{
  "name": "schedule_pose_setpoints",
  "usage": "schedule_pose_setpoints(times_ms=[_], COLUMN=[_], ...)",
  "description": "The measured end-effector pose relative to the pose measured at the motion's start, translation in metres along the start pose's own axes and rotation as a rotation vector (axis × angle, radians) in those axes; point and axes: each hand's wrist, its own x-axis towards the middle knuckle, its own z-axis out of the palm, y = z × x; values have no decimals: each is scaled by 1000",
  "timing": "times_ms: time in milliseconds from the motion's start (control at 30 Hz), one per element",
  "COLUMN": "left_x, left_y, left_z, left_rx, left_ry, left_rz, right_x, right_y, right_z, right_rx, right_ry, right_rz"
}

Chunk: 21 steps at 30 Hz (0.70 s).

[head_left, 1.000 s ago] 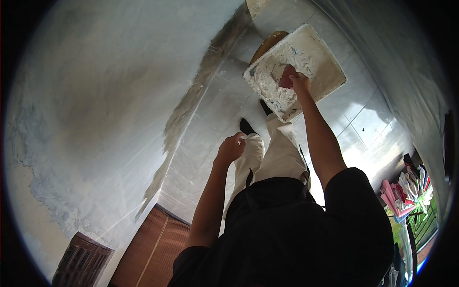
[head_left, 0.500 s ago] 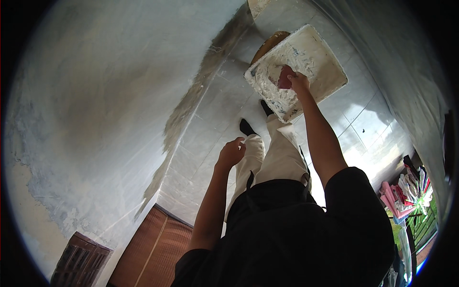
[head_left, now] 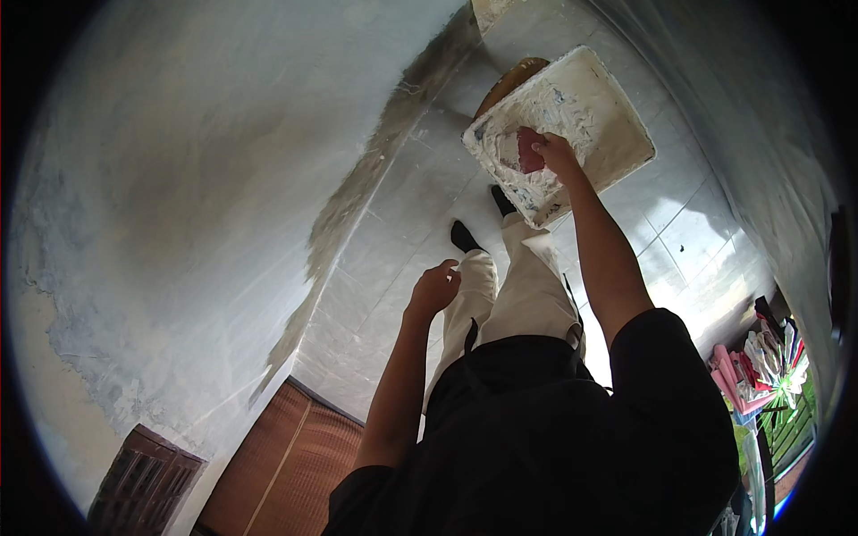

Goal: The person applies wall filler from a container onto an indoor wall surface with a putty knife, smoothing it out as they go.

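Note:
My right hand is closed on a flat maroon scraper, which rests in white paste inside a square, paste-crusted tray. The tray sits over a round brown wooden piece, perhaps a stool, that is partly hidden. My left hand hangs over my pale trouser leg with loosely curled fingers apart and nothing in them. Two dark-socked feet show on the tiled floor below.
A patchy grey-white plastered wall runs along the left, with a darker band at its foot and a wooden vent. A brown panel is at lower left. Translucent sheeting covers the right side, near a pile of pink and red items.
The scraper in my right hand has shifted slightly within the tray and turned a little. The tray appears a little further right in the view. My left hand has barely moved.

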Motion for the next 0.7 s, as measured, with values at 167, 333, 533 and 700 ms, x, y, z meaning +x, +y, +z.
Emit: schedule_pose_setpoints(times_ms=[167, 333, 533, 700], left_x=[-3, -4, -1, -8], left_y=[-11, -10, 10, 30], left_z=[6, 6, -7, -46], left_rx=[-14, -12, -14, -78], left_ry=[72, 82, 159, 232], left_rz=[31, 45, 149, 193], right_x=[-21, -49, -79, -101], right_y=[-14, -40, -91, -161], right_z=[-9, -35, -57, -50], right_rx=[162, 305, 670, 885], right_ry=[-27, -27, -89, -360], right_rz=[58, 200, 150, -118])
